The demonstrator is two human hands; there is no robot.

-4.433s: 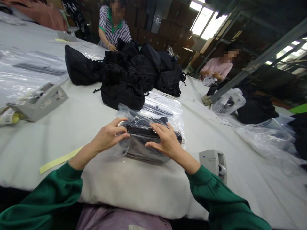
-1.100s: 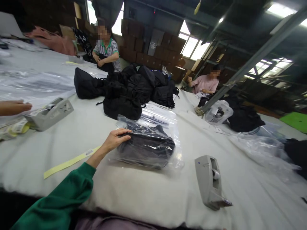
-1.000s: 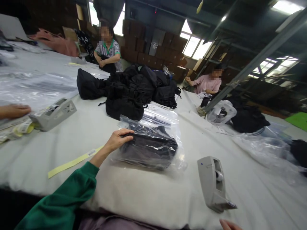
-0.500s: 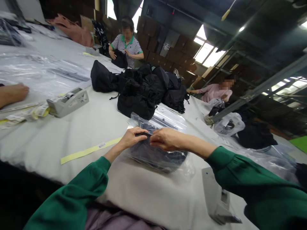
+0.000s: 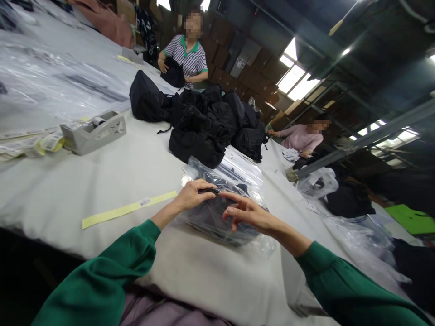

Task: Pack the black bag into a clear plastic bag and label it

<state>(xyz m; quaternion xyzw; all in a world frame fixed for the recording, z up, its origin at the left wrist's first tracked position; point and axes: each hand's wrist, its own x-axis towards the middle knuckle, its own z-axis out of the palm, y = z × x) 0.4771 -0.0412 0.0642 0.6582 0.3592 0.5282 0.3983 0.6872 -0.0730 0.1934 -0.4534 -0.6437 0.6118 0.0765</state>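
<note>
A clear plastic bag (image 5: 212,226) with a dark item inside lies on the table before me. My left hand (image 5: 194,194) pinches the dark strip along the bag's upper edge between thumb and fingers. Over the bag's right part is my right hand (image 5: 250,213), its fingers apart and the index finger stretched along that edge; whether the fingertip touches it I cannot tell. Just behind the bag lie flat clear packaging bags (image 5: 239,170) with dark strips. A yellow strip with a barcode label (image 5: 131,210) rests left of my left hand.
Black drawstring bags (image 5: 204,122) are heaped beyond my hands. A grey tape dispenser (image 5: 95,133) stands left, another (image 5: 299,290) partly under my right sleeve. A co-worker in a striped shirt (image 5: 186,59) handles a black bag; another in pink (image 5: 302,138) is at the far right.
My right hand has loosened from its closed grip at the bag's edge and spread its fingers, moving slightly right. The left hand keeps its pinch. A hand at the left edge has left view.
</note>
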